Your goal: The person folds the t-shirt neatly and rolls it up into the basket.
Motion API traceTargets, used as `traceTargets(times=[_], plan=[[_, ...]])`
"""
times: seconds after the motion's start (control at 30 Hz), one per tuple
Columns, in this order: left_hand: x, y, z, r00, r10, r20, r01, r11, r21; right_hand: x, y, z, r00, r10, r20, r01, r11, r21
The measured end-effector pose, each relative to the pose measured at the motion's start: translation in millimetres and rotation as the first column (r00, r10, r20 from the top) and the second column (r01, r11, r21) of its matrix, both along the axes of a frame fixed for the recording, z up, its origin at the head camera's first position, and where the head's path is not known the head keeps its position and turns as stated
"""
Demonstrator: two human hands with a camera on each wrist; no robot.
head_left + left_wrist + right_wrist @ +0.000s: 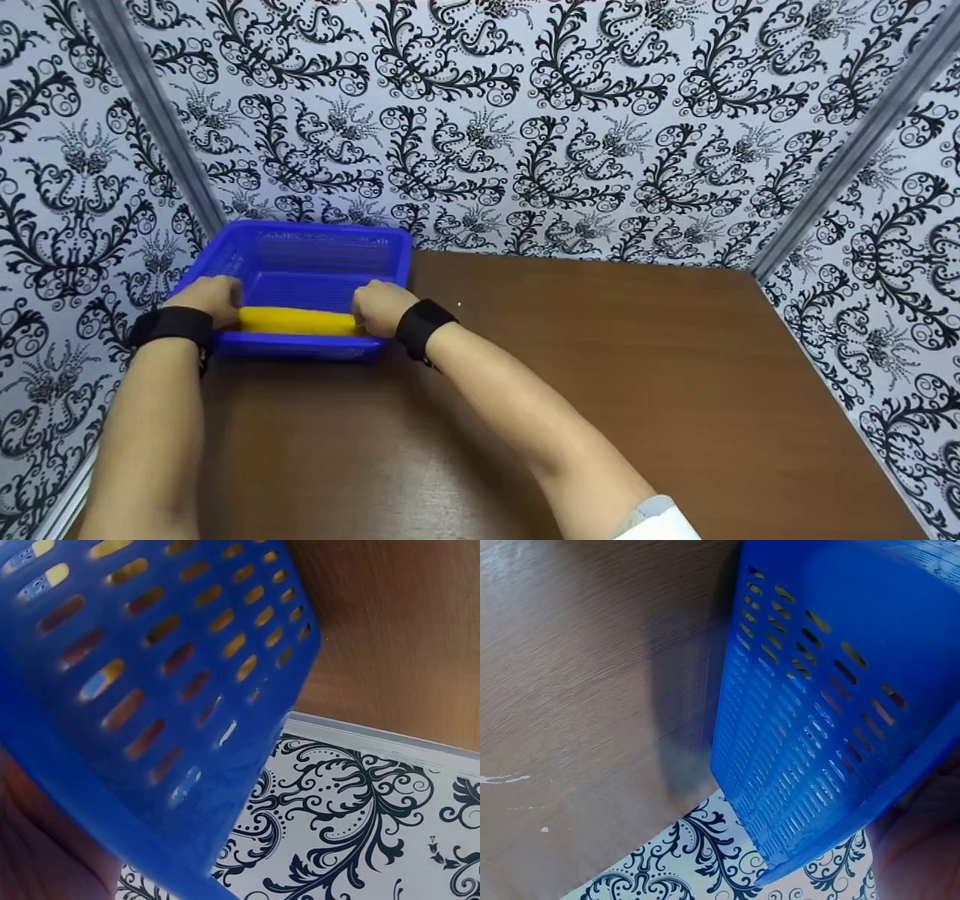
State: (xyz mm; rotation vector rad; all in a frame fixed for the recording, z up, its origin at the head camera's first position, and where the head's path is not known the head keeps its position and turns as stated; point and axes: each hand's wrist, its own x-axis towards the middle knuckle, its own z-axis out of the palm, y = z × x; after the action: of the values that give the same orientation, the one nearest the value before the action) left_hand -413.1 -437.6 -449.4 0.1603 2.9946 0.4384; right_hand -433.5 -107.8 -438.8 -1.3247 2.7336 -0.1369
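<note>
A blue plastic basket (322, 228) with slotted walls stands at the back left of the table. Inside it, along the near wall, lies a long yellow cloth (296, 321), apparently folded. My left hand (210, 298) grips its left end with curled fingers, and my right hand (382, 306) pinches the right end. In the left wrist view the basket wall (247, 727) covers most of the work, with yellow showing through the slots. The right wrist view likewise has the basket wall (900, 600) hiding the fingertips.
The brown wooden table (600, 375) stretches to the right and front of the basket. Patterned panels (480, 135) enclose the back and both sides, joined by grey metal posts (154, 112). The basket sits close to the left and back panels.
</note>
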Motion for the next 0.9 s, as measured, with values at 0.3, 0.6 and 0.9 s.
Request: traceTargets(times=[0.3,0.6,0.9], plan=[[9.9,4.4,4.8,0.999,-0.003,0.033,0.002,1.0,0.029,4.1,0,-0.1,0.999,0.03,0.02,-0.03,0.999,0.028],[17.1,14.7,10.6,0.987,-0.003,0.16,0.005,1.0,-0.013,9.7,-2,-0.1,0.999,-0.031,0.042,0.026,0.992,0.124],[6.4,20.3,6.3,0.994,0.032,0.108,-0.021,0.995,-0.099,4.0,10,9.1,0.998,0.053,0.042,-0.056,0.996,0.071]])
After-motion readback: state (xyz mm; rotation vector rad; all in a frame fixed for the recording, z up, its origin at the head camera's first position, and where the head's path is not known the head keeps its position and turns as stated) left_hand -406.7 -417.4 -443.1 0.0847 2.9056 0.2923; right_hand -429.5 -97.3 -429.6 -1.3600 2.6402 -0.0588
